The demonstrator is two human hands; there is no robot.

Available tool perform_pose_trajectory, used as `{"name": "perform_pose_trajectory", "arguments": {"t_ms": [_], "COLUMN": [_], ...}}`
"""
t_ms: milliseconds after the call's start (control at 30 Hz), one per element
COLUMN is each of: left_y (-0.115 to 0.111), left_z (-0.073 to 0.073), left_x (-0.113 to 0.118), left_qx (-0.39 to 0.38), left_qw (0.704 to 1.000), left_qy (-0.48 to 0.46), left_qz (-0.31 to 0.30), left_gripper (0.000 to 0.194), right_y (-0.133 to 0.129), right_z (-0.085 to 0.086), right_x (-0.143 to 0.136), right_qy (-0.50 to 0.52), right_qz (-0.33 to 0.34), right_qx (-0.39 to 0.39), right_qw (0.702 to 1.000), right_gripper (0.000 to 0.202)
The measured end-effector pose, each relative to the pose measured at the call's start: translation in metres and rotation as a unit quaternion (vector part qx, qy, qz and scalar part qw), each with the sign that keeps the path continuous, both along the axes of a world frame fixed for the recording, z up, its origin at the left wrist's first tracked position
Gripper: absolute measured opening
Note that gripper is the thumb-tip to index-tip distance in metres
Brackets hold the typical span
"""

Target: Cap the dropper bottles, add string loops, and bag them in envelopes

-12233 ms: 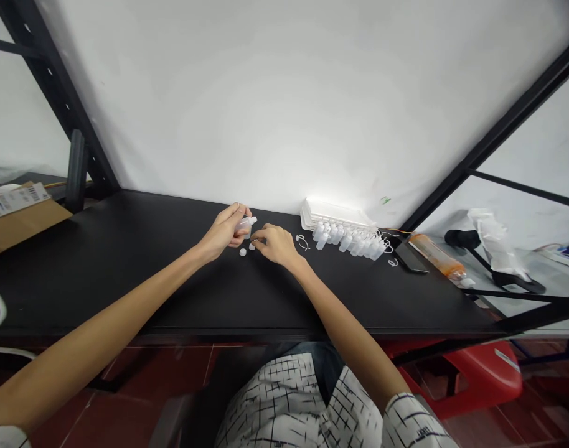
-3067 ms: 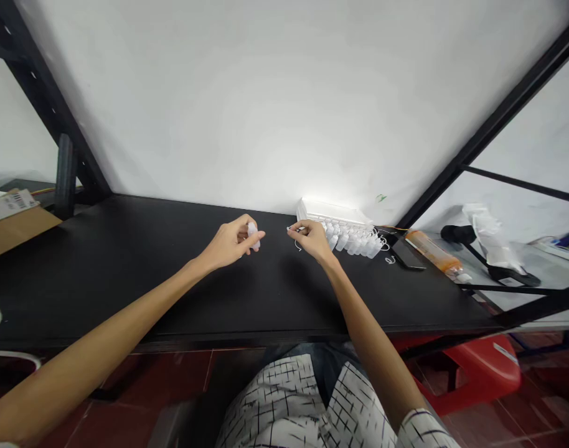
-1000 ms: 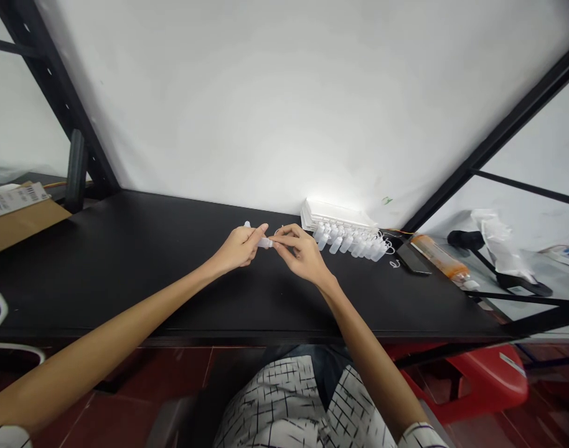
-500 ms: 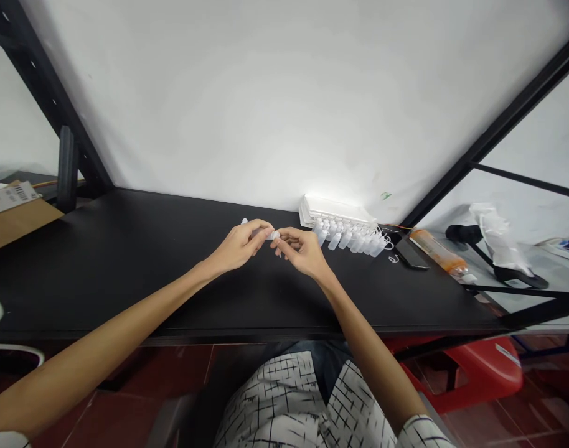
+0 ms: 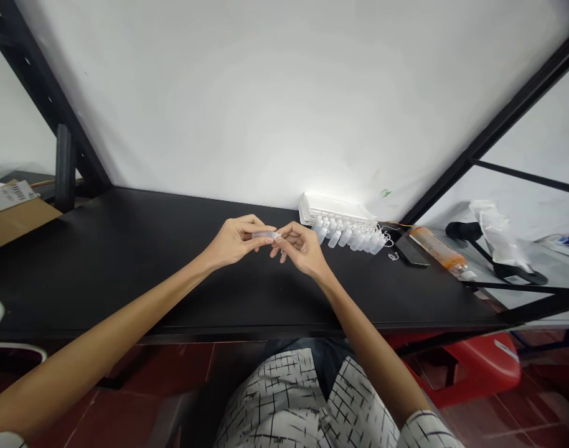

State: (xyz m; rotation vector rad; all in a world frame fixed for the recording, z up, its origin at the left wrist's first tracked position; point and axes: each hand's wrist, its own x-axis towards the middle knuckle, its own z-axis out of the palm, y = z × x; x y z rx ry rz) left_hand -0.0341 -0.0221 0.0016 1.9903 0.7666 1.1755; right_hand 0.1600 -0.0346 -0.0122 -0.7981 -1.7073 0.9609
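A small translucent plastic bottle (image 5: 263, 235) lies sideways between the thumb and fingers of my left hand (image 5: 235, 241). My right hand (image 5: 299, 246) pinches the white cap (image 5: 277, 236) at the bottle's right end, its other fingers curled. Both hands are above the black table, close together. Right of them, several similar bottles (image 5: 346, 236) with white caps and loops stand or lean in a row. Behind that row is a stack of flat white pieces (image 5: 333, 206), against the wall.
A small white loop (image 5: 393, 256) and a dark phone (image 5: 411, 252) lie on the black table (image 5: 139, 249). Further right is an orange-and-clear bottle (image 5: 436, 249). A cardboard box (image 5: 23, 224) sits at the left, and black metal posts (image 5: 66, 168) rise at both sides.
My left hand has shifted slightly left and changed its hold, so more of the bottle's length shows. My right hand has stayed at the cap end.
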Motion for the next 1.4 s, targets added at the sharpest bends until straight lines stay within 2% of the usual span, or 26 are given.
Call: {"name": "perform_pose_trajectory", "arguments": {"t_ms": [233, 467, 600, 733, 833, 1033, 1200, 1400], "left_y": [0.007, 0.005, 0.002, 0.001, 0.003, 0.008, 0.009, 0.007], "left_z": [-0.013, -0.008, -0.003, -0.002, -0.004, -0.013, -0.019, -0.021], "left_x": [0.003, 0.003, 0.001, 0.001, 0.001, 0.001, 0.006, 0.012], "left_qx": [0.099, 0.133, 0.104, 0.055, 0.048, 0.105, 0.163, 0.218], "left_qw": [0.995, 0.988, 0.989, 0.995, 0.997, 0.992, 0.986, 0.975], "left_qy": [0.011, 0.045, 0.080, 0.072, 0.055, 0.047, 0.016, 0.027], "left_qz": [0.018, 0.071, 0.070, 0.039, 0.031, 0.048, 0.036, 0.042], "left_gripper": [0.029, 0.032, 0.033, 0.031, 0.029, 0.025, 0.020, 0.018], "right_y": [0.001, 0.004, 0.005, 0.003, 0.003, 0.004, 0.006, 0.009], "right_z": [0.003, 0.004, 0.001, 0.001, 0.002, -0.001, -0.004, -0.003], "right_x": [0.001, 0.003, 0.005, 0.007, 0.007, 0.008, 0.007, 0.008], "right_qy": [0.040, 0.053, 0.042, 0.036, 0.030, 0.026, 0.030, 0.046], "right_qz": [0.024, -0.001, -0.011, -0.005, 0.009, 0.004, -0.004, -0.029], "right_qx": [-0.068, -0.035, -0.001, -0.009, -0.023, -0.030, -0.031, -0.062], "right_qw": [0.997, 0.998, 0.999, 0.999, 0.999, 0.999, 0.999, 0.997], "right_gripper": [0.039, 0.036, 0.034, 0.037, 0.038, 0.039, 0.032, 0.032]}}
